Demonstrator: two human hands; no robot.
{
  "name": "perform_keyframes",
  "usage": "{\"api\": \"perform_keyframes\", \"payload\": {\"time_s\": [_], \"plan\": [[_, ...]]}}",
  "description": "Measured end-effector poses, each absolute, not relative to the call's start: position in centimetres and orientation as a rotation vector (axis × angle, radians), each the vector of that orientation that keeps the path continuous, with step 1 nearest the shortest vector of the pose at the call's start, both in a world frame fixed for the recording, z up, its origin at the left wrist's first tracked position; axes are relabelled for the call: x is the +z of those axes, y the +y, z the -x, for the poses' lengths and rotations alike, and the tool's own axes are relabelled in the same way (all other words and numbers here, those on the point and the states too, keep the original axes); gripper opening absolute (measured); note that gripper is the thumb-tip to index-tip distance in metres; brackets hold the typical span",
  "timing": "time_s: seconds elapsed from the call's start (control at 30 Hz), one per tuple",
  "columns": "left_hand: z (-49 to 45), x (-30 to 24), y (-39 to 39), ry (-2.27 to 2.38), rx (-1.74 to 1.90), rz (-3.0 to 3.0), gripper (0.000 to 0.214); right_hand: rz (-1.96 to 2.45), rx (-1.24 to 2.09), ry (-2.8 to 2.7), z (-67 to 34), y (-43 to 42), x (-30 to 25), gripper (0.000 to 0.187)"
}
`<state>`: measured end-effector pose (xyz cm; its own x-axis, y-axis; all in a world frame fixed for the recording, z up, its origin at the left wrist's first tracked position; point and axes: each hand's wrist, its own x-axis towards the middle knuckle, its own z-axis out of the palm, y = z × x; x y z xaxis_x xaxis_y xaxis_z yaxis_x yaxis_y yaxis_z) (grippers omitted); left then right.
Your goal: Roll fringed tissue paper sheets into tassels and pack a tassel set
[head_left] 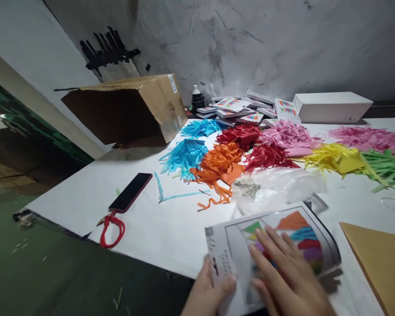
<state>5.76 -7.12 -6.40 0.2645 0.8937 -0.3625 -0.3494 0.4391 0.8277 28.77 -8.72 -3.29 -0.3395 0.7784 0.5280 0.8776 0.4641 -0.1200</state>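
Note:
A flat printed box (pixel 238 245) is held at the table's near edge. Its glossy cover shows coloured tassels, and its right edge curls up. My left hand (pixel 210 289) grips the lower left edge, thumb in front and fingers partly hidden behind. Spread across the picture, my right hand (pixel 283 267) lies with its fingers outstretched, slightly blurred. Just beyond the box are a crumpled clear plastic bag (pixel 283 186) and a bundle of orange paper tassels (pixel 222 160).
More fringe bundles lie behind: blue (pixel 184 156), red (pixel 266 156), yellow (pixel 339 158), green (pixel 386 166). A phone (pixel 131 193) with red strap lies left. Farther back are a cardboard carton (pixel 161 107), stacked printed boxes (pixel 232 105) and a white box (pixel 332 107). Brown cardboard (pixel 378 259) lies right.

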Motion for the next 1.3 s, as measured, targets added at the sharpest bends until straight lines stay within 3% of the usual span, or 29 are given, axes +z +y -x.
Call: {"api": "perform_keyframes", "payload": {"time_s": [0.1, 0.23, 0.37, 0.43, 0.53, 0.73, 0.9, 1.1, 1.23, 1.3], "plan": [[-6.0, -7.3, -8.3, 1.031, 0.997, -0.945, 0.083, 1.587, -0.257, -2.264, -24.5, -6.2, -4.1, 0.062], [-4.2, -6.8, -7.0, 1.282, 1.116, -1.658, 0.063, 1.769, 0.059, -2.327, -24.1, -4.8, -6.0, 0.071], [-6.3, -7.4, -5.3, 0.750, 0.918, -2.389, 0.075, 1.748, 0.195, -2.351, -24.8, -5.1, -6.6, 0.064], [-8.2, -7.9, -4.7, 0.532, 0.797, -2.618, 0.087, 1.742, 0.223, -2.374, -25.3, -5.2, -6.5, 0.066], [-10.2, -8.5, -4.0, 0.358, 0.664, -2.853, 0.088, 1.772, 0.231, -2.375, -26.7, -5.2, -6.3, 0.066], [-10.7, -10.0, -3.5, 0.300, 0.696, -3.084, 0.086, 2.097, 0.027, -2.147, -29.0, -5.8, -7.7, 0.066], [-11.1, -10.1, -3.4, 0.307, 0.615, -3.098, 0.091, 1.908, 0.075, -2.063, -29.0, -5.7, -8.5, 0.068], [-11.8, -9.7, -3.3, 0.445, 0.603, -3.116, 0.113, 1.761, 0.096, -1.802, -31.4, -7.5, -4.3, 0.047], [-11.9, -9.2, -3.5, 0.528, 0.589, -3.204, 0.104, 1.691, 0.001, -1.136, -32.7, -13.8, -3.7, 0.020], [-11.6, -9.0, -3.6, 0.516, 0.611, -3.249, 0.095, 1.873, 0.163, -0.952, -32.4, -16.6, -5.1, 0.030]]}}
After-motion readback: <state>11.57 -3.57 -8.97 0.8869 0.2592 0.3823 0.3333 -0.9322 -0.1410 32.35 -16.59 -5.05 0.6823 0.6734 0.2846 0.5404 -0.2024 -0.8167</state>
